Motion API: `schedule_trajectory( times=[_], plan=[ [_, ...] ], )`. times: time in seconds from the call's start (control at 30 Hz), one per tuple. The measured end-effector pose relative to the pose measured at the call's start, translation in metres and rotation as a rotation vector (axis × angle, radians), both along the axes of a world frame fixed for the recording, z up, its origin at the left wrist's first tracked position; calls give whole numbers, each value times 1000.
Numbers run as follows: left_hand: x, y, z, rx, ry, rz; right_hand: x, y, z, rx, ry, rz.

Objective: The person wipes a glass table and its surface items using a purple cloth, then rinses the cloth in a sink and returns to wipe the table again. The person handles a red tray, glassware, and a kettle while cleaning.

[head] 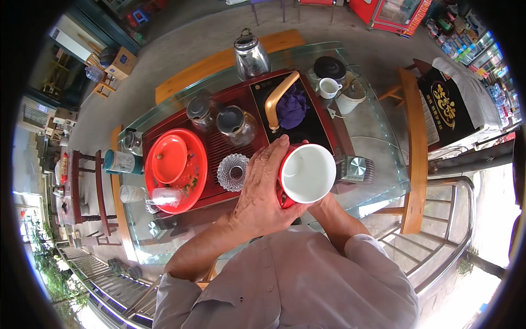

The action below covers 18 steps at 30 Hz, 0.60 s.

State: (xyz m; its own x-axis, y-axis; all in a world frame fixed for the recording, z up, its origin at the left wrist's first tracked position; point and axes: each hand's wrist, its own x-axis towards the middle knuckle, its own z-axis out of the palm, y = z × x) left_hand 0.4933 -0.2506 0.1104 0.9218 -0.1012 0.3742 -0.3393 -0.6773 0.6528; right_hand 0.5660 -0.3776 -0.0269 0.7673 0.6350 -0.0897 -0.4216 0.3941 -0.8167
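Note:
I hold a red mug [309, 173] with a white inside, its opening turned up towards me. Across its left side lies my left hand [263, 187], the fingers pointing away from me and the thumb low by the red handle [286, 201]. My right hand [321, 206] is at the mug's far underside; the mug hides most of it. The inside looks bare, with a faint pale mark. Just left of my left hand stands a ribbed glass bowl [233, 172]. Beyond the mug, a crumpled purple cloth [292, 107] lies on a black panel beside a gold-coloured spout [278, 100].
A dark red tea tray [172, 123] rests on a glass table [378, 135]. It bears lidded glass pots [236, 125] and a red plate [197, 148]. Around it are a steel kettle [251, 57], a white cup [328, 88], a tumbler [123, 161] and wooden benches [415, 152].

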Motion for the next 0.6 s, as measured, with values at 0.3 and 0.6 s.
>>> schedule_trajectory(
  times=[0.3,0.6],
  plan=[
    [-29,-14,17,144,-60,98,-22,14,21,420,339,73],
    [-37,-22,19,131,-44,154,-33,10,34,825,566,230]
  ],
)
